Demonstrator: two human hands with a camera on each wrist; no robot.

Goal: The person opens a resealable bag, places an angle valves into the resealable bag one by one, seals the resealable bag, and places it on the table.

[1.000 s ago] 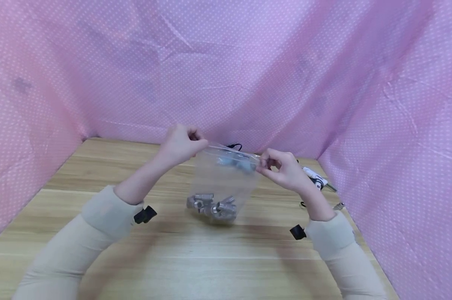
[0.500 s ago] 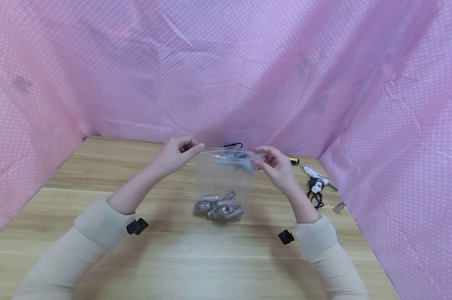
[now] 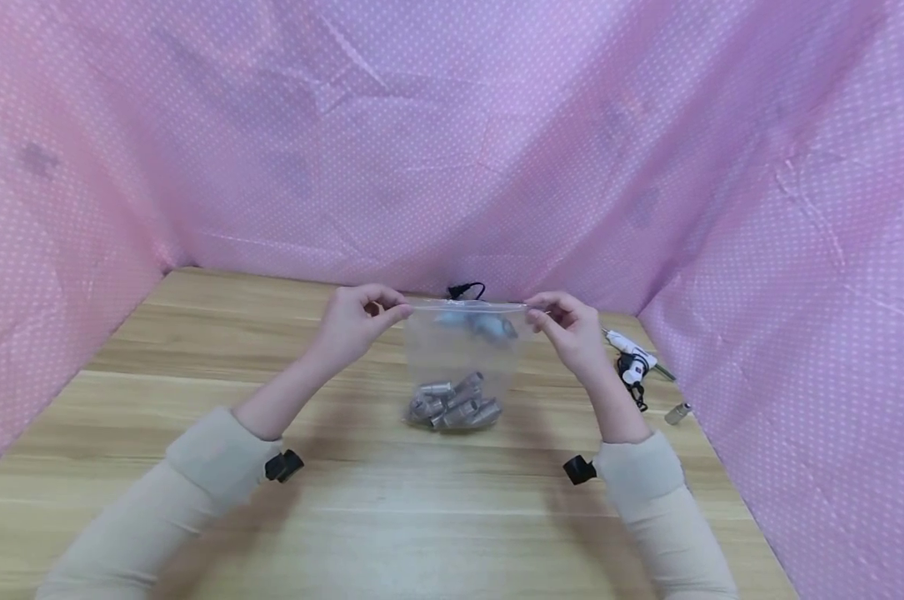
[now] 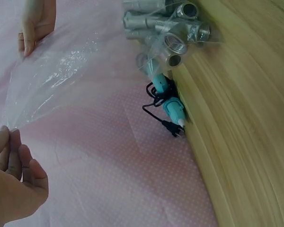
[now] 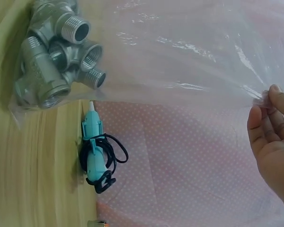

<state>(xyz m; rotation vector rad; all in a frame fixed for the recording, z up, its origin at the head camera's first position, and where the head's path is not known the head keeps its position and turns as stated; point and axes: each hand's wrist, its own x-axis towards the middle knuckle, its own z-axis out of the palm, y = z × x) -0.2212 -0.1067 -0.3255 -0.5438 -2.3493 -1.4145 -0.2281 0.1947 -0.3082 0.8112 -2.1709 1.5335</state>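
A clear zip bag (image 3: 459, 354) hangs upright between my hands, its mouth drawn into a straight, level line. Several silvery threaded pipe fittings (image 3: 459, 404) lie heaped in its bottom, close over the table. My left hand (image 3: 357, 321) pinches the top left corner between thumb and index finger. At the top right corner, my right hand (image 3: 571, 329) pinches the plastic the same way. Up close in the right wrist view, the bag's film (image 5: 180, 56) bunches into creases at the right fingertips.
Behind the bag on the wooden table (image 3: 197, 333) lies a teal pistol-shaped tool (image 5: 94, 142) wrapped in black cord. A white glue gun (image 3: 631, 346) and a loose metal fitting (image 3: 678, 413) lie at the right edge. Pink dotted cloth (image 3: 452, 150) walls the back and sides.
The bag was slanted with my left hand higher, then its mouth gaped; now its mouth is level and pulled flat. The bag and fittings have shifted slightly right.
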